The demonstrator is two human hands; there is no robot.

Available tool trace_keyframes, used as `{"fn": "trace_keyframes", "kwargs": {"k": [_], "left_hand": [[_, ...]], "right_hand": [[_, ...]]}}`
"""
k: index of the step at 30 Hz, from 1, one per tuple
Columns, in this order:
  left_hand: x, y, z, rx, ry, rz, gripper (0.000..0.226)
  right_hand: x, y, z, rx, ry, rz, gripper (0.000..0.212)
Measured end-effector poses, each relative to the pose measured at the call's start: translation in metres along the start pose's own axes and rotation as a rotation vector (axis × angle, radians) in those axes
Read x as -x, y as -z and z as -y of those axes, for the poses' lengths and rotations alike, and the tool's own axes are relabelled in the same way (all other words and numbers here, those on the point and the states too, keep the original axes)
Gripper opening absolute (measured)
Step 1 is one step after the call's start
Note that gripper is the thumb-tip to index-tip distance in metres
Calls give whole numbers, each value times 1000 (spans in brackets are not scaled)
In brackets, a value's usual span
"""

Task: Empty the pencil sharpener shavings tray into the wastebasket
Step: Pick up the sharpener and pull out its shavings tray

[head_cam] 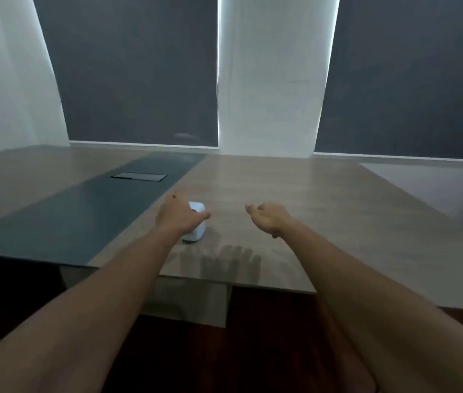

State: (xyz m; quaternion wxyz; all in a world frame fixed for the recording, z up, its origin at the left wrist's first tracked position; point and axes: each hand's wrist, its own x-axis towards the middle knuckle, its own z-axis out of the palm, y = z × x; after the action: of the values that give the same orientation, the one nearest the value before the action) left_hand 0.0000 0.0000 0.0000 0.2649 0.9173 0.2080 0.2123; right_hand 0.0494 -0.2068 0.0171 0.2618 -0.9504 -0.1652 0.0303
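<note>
A small white pencil sharpener point(198, 228) stands upright on the wooden table point(295, 208), a little back from its front edge. My left hand point(176, 215) lies over its left side and top, thumb reaching across the front; I cannot tell whether the fingers grip it. My right hand point(267, 219) hovers to the right of the sharpener, apart from it, fingers loosely curled and holding nothing. No wastebasket is in view.
A dark inlay strip point(88, 219) with a flat cable hatch point(139, 176) runs down the table on the left. Dark roller blinds point(139, 75) and a white wall fill the back. Dark floor shows below the table's front edge.
</note>
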Motion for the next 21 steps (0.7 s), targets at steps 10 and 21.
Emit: {"fn": "trace_keyframes", "kwargs": {"k": [10,21], "left_hand": [[-2,-44,28,282,203,-161,71],[14,-43,19,972,298,138,37]], "right_hand": [[-14,-60,3,-178,27,-75,45],[-3,-43,-6,-629,-144,175,57]]}}
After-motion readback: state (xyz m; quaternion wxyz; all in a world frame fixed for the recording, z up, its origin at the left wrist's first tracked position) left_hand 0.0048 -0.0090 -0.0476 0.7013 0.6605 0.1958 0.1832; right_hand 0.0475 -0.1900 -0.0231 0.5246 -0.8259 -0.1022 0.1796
